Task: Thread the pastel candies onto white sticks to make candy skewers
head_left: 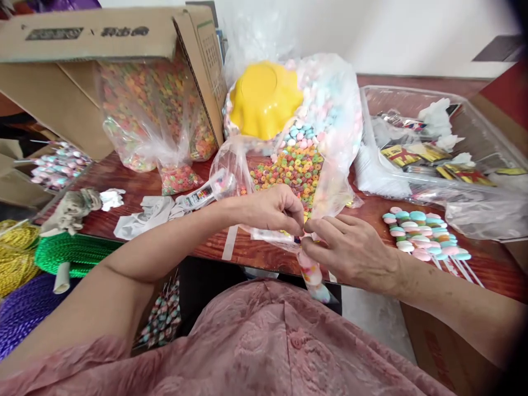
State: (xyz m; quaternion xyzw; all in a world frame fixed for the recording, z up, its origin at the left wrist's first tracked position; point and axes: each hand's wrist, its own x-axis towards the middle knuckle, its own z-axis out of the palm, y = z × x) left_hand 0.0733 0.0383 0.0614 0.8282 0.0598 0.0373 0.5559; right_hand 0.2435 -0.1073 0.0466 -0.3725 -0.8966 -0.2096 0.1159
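My left hand [276, 209] and my right hand [350, 247] meet at the front edge of the table, fingertips almost touching. Below them hangs a wrapped candy skewer [312, 275] with pink, white and blue pieces in a clear wrapper. The thumb and fingers of my right hand pinch its upper end. My left hand's fingers are curled in a pinch close to that end; what lies between them is hidden. Just behind the hands, ring-shaped candies [291, 170] and pastel candies [303, 135] spill toward me in an open clear bag [342, 104].
A yellow scalloped bowl [264, 99] lies upside down on the candy bag. To the left stands a cardboard box [91, 38] with bagged ring candies [157, 104]. At right are a clear plastic tray [421, 99] and a row of candy skewers [424, 234]. Rope coils [74, 253] lie lower left.
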